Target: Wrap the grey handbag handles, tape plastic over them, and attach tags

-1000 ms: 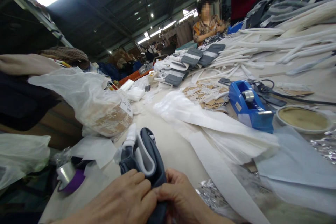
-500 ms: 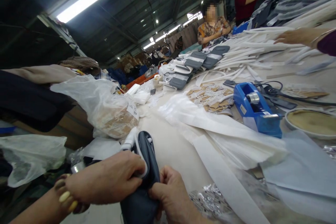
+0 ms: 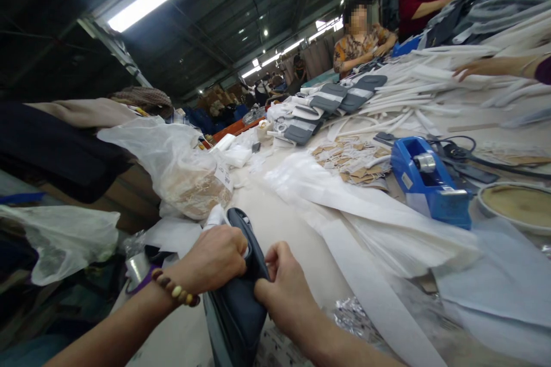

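A dark blue-grey bag [image 3: 239, 312] with a looped handle is held upright at the bottom centre. My left hand [image 3: 219, 258], with a beaded bracelet at the wrist, is closed on the bag's handle part, its fingertips partly hidden. On the right side of the bag, my right hand [image 3: 284, 284] pinches its edge between thumb and fingers. A white roll-like piece [image 3: 214, 217] shows just behind my left hand.
Right of the hands lie white sheets [image 3: 344, 200], a blue tape dispenser [image 3: 430, 180], a round tin [image 3: 516, 203] and tags [image 3: 350, 157]. A plastic bag of tags [image 3: 193, 183] sits left. A co-worker's hand [image 3: 491, 67] reaches in from the right; other people stand behind.
Both my hands and the bag have shifted slightly up and to the right. More of the bag's lower part shows. The co-worker's hand at the right has moved slightly.
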A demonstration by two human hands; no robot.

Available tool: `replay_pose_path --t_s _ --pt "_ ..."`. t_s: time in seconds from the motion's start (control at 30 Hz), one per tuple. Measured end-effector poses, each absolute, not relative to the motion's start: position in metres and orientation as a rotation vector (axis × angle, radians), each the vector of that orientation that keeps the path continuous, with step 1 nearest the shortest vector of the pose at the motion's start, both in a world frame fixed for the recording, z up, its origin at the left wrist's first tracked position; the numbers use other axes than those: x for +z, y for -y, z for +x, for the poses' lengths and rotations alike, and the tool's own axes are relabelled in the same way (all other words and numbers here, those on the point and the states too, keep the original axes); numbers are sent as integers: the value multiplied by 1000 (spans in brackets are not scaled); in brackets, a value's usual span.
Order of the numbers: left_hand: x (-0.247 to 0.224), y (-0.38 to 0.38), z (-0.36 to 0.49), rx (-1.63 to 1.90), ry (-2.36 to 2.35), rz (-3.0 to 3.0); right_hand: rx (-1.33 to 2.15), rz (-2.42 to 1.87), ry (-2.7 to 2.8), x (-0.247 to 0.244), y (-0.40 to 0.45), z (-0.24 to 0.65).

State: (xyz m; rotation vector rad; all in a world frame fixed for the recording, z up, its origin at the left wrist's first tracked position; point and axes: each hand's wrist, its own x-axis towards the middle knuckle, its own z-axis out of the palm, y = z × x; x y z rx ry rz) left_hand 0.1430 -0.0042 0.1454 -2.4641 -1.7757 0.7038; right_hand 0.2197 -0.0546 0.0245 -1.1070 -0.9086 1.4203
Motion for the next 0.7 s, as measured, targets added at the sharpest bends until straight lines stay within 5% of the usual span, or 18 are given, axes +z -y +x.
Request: replay_pose_path --t_s 0.27,0.57,0.7 --pt "141 7 148 691 1726 -2457 938 -954 1352 20 53 234" --pt "141 10 139 642 1720 -2477 1849 -909 596 20 27 231" --pt "136 11 141 663 1689 -2472 1873 -1085 692 18 22 216"
